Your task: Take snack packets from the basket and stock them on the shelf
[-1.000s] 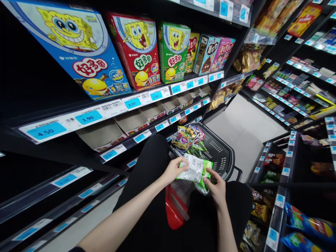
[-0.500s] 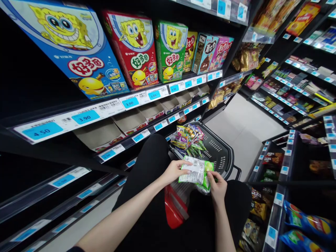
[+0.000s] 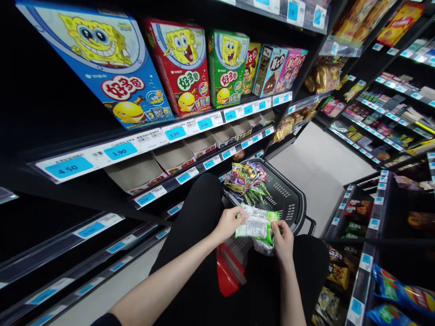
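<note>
Between my two hands is a green and silver-white candy packet (image 3: 254,226), its printed back turned up. My left hand (image 3: 231,222) pinches its left edge. At its right edge my right hand (image 3: 282,237) grips it with thumb and fingers. Under the packet hangs some crinkled clear plastic (image 3: 264,247). Just beyond my hands stands a black shopping basket (image 3: 288,197) with a perforated floor. Several colourful snack packets (image 3: 246,179) lie heaped at its left side. A red plastic piece (image 3: 228,271) shows between my knees, partly hidden.
Shelving on the left holds a blue snack box (image 3: 98,68), a red snack box (image 3: 180,68) and a green snack box (image 3: 228,68) above open cardboard trays (image 3: 175,156). On the right are racks with blue chip bags (image 3: 404,290). A pale tiled floor (image 3: 306,158) runs ahead.
The packet's back has turned flatter toward me, and my left fingers have shifted to its upper left corner. The whole view has moved slightly, so the shelves sit further right.
</note>
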The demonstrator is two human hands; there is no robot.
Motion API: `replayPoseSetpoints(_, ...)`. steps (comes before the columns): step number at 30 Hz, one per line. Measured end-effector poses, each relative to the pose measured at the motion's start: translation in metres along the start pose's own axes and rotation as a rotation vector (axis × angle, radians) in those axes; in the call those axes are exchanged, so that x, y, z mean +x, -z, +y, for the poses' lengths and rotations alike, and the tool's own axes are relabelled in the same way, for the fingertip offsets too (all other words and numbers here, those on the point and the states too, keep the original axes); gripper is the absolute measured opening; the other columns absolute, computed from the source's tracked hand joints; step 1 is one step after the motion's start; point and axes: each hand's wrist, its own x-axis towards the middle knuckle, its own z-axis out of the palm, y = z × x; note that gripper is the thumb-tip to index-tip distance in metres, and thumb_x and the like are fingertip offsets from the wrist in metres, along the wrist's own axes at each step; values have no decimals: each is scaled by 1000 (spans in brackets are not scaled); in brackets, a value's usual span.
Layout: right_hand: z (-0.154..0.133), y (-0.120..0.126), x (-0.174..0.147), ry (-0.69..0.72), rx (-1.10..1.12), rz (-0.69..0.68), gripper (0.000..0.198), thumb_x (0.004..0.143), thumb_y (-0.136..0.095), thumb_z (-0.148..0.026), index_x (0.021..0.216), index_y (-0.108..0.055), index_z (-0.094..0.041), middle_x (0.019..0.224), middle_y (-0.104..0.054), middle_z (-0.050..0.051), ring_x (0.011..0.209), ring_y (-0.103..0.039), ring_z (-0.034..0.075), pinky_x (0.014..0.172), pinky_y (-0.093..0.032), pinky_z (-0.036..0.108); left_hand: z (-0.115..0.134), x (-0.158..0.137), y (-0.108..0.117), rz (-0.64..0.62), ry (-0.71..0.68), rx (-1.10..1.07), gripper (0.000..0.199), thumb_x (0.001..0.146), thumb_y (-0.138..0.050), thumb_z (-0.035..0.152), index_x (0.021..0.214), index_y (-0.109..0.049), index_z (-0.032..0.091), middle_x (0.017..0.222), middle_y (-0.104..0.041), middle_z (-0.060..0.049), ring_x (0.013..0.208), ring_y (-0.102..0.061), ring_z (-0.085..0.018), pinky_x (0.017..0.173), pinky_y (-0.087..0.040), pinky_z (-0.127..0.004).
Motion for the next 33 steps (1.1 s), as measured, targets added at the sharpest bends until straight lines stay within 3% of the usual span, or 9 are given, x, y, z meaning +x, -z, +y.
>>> replayPoseSetpoints(4,2,-5,0,-16,68,-11,23,74,-53,-40,68,-50,-18,60,-47,-3,56,-41,11,53,-32,21,-5,6,0,21,108,-201,21,62,-62,30,55,-51,14,55,-52,3,54,-46,-10,52,-33,-20)
replayPoseSetpoints(10,2,-5,1,-106,427,-120,17,66,-60,-29,72,-47,-21,67,-48,-4,59,-46,11,55,-36,21,-7,7,-1,-151,307,-615,28,57,-67,25,80,-54,16,56,-57,3,46,-50,-10,46,-36,-20)
replayPoseSetpoints(17,1,8,-4,-316,784,-235,12,61,-61,-27,65,-55,-19,66,-57,0,55,-53,14,52,-38,24,1,4,3,-268,481,-848,16,59,-66,14,73,-63,8,65,-63,-6,56,-57,-11,58,-44,-23)
replayPoseSetpoints(19,6,12,-5,-307,825,-265,17,63,-58,-30,75,-60,-19,53,-54,-2,42,-46,11,48,-36,25,5,3,7,-343,502,-907,21,63,-62,14,83,-64,7,74,-66,-9,65,-61,-14,64,-46,-26)
replayPoseSetpoints(22,15,16,-4,-232,829,-260,34,64,-56,-34,94,-61,-18,35,-32,-11,28,-22,5,42,-31,23,10,2,12,-510,486,-979,35,64,-58,14,98,-61,8,90,-66,-12,81,-62,-20,76,-46,-32)
replayPoseSetpoints(24,18,14,-2,-233,786,-196,33,62,-60,-36,90,-61,-19,35,-31,-11,29,-21,5,39,-27,21,11,1,11,-562,462,-932,39,63,-59,14,101,-59,9,93,-65,-13,86,-61,-21,77,-46,-34)
replayPoseSetpoints(26,19,10,0,-298,698,-128,27,61,-63,-42,72,-60,-18,39,-39,-8,31,-27,5,37,-24,21,8,1,7,-522,457,-790,35,65,-62,20,98,-59,10,91,-66,-13,82,-63,-22,70,-48,-33)
replayPoseSetpoints(29,19,5,2,-381,507,-71,36,62,-62,-50,51,-50,-18,39,-44,-5,34,-34,8,37,-26,22,1,3,1,-355,447,-459,27,69,-58,38,77,-59,12,68,-66,-8,54,-61,-16,48,-43,-25)
replayPoseSetpoints(33,22,3,4,-345,275,-38,43,60,-64,-52,42,-48,-17,31,-40,-5,36,-37,9,41,-28,22,-9,6,0,-122,271,-13,40,69,-53,46,45,-43,16,33,-39,6,32,-35,-6,39,-23,-19)
